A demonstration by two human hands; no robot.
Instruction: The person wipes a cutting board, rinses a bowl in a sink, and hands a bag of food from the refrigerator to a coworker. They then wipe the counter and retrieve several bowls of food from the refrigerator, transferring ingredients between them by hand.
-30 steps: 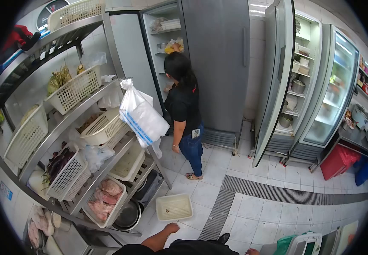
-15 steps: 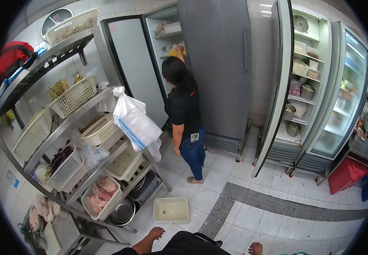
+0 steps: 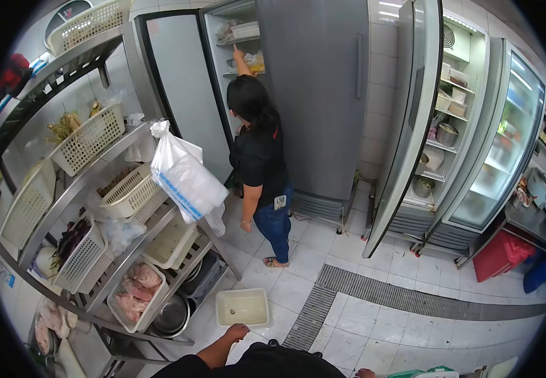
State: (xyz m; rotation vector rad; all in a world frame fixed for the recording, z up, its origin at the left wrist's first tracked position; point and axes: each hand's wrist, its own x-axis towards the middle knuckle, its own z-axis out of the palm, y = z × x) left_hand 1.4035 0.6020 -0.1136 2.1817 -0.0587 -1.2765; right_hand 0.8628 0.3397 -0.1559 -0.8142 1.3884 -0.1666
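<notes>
My left hand [image 3: 238, 331] hangs low at the bottom of the view with its fingers curled and nothing in it. It is just above the near rim of a cream plastic tub [image 3: 242, 307] that sits on the tiled floor. Only a sliver of my right hand [image 3: 364, 373] shows at the bottom edge, too little to tell its state. My dark shirt fills the bottom middle.
A person in a black top [image 3: 259, 157] reaches into an open grey fridge [image 3: 314, 94]. A metal rack [image 3: 96, 208] on the left holds baskets, a white bag [image 3: 185, 176], a tub of meat [image 3: 131, 296] and steel bowls. An open fridge door [image 3: 405, 126] stands at the right, and a floor drain [image 3: 412, 293] crosses the tiles.
The view has shifted slightly. The person at the fridge has raised an arm from the middle shelf to a higher one. My left hand has stayed low by the cream tub.
</notes>
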